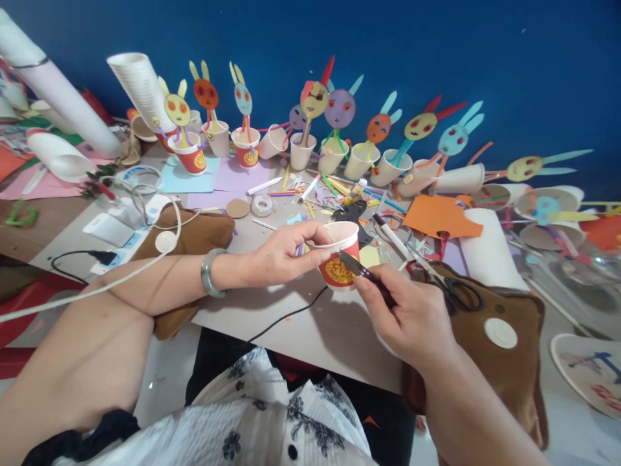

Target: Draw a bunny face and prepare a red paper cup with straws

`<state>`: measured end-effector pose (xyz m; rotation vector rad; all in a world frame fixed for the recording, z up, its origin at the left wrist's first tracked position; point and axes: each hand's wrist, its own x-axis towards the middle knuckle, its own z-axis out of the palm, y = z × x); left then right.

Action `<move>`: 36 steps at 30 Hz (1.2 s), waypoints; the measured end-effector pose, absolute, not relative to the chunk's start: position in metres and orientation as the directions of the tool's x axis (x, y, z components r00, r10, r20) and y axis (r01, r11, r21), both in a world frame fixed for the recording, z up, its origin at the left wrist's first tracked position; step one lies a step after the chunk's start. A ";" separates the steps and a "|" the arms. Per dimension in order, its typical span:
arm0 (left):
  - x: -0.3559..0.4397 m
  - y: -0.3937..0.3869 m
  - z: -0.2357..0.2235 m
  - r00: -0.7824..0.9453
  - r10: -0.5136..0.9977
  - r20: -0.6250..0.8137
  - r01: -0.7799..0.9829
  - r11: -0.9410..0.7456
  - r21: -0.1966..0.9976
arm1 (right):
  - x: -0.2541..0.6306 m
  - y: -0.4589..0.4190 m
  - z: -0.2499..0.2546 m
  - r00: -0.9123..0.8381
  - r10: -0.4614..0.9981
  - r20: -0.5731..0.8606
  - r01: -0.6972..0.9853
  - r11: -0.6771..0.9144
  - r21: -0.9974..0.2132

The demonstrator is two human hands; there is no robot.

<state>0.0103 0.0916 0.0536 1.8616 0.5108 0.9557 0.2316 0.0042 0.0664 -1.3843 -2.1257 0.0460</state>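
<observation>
My left hand (291, 252), a bracelet on its wrist, is closed on the rim of a red and white paper cup (338, 272) with a yellow print. The thumb lies outside the cup and the fingers reach over its rim. In my right hand (412, 314) is a small dark knife (361, 268), its handle wrapped by the fingers. The knife's pointed tip lies against or just in front of the cup's side, below the rim; whether it pierces the wall I cannot tell.
Rabbit-faced paper figures in cups (339, 110) line the back by the blue wall. Pens, tape (262, 205) and paper scraps litter the middle. Black scissors (463, 294) lie on a brown cushion (504, 375) at right. A power strip (140, 226) with cables sits at left.
</observation>
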 end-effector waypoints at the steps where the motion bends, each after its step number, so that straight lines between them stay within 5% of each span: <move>1: 0.010 0.091 0.054 0.610 0.686 0.397 -0.058 -0.460 0.886 | 0.232 0.004 0.066 -0.281 0.850 0.445 0.815 0.456 -0.358; 8: 0.012 0.090 0.051 0.616 0.705 0.352 -0.097 -0.376 0.922 | 0.232 0.003 0.067 -0.268 0.882 0.387 0.768 0.438 -0.467; 36: 0.015 0.088 0.056 0.634 0.731 0.253 -0.196 -0.164 0.967 | 0.230 0.001 0.065 -0.178 0.860 0.479 0.772 0.424 -0.474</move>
